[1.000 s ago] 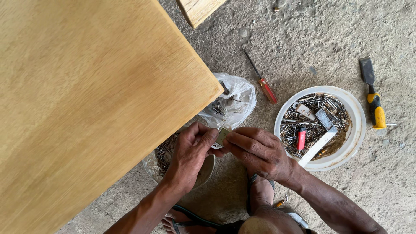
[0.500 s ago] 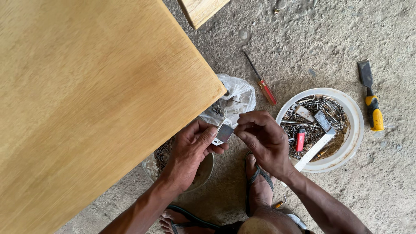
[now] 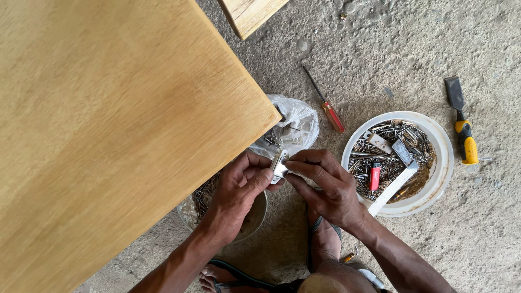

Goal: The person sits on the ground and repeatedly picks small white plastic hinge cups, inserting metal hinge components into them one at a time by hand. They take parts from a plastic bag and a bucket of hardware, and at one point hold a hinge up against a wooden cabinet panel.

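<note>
Together, left hand (image 3: 239, 187) and right hand (image 3: 325, 184) pinch a metal hinge (image 3: 279, 165) (clear plastic bag (image 3: 296, 122) behind).

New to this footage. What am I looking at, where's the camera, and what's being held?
There is no machine here: a person works with two bare hands, filmed by a camera worn on the head, looking straight down.

The left hand and right hand meet over a small metal fitting, pinched between the fingers of both. What kind of fitting it is, I cannot tell for sure.

On the left is a large light wooden panel. The rest is bare concrete floor. On it lie a clear plastic bag of small hardware, a red-handled screwdriver, a white bowl full of nails and bits, and a yellow-handled chisel. The person's sandalled feet show at the bottom.
</note>
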Action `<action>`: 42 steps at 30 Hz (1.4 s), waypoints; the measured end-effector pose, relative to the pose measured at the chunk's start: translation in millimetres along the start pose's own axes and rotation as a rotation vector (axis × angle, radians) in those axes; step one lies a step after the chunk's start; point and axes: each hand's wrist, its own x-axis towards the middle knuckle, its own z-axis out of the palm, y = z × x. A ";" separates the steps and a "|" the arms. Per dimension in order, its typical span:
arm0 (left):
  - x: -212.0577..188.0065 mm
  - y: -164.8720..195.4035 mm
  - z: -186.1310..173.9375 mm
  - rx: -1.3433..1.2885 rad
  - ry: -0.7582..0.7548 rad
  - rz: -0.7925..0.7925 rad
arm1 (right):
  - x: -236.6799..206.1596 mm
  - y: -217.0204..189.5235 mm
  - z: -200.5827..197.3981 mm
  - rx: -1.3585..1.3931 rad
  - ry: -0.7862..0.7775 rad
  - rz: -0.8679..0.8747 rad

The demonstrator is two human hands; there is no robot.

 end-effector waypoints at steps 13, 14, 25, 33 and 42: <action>-4.7 8.4 19.2 0.394 0.075 0.146 | -9.5 13.4 -12.5 -0.038 0.037 -0.062; -6.0 10.8 21.4 0.505 0.093 0.063 | -10.1 14.4 -12.6 -0.042 0.046 -0.081; -36.4 31.2 36.4 0.739 0.106 0.669 | -15.3 2.2 -17.0 -0.192 0.093 -0.299; -43.8 35.1 30.4 0.682 0.069 0.436 | -15.7 -9.3 -14.1 -0.241 0.048 -0.291; -45.8 36.8 27.1 0.713 0.023 0.458 | -5.2 -24.3 -9.0 0.232 -0.009 0.144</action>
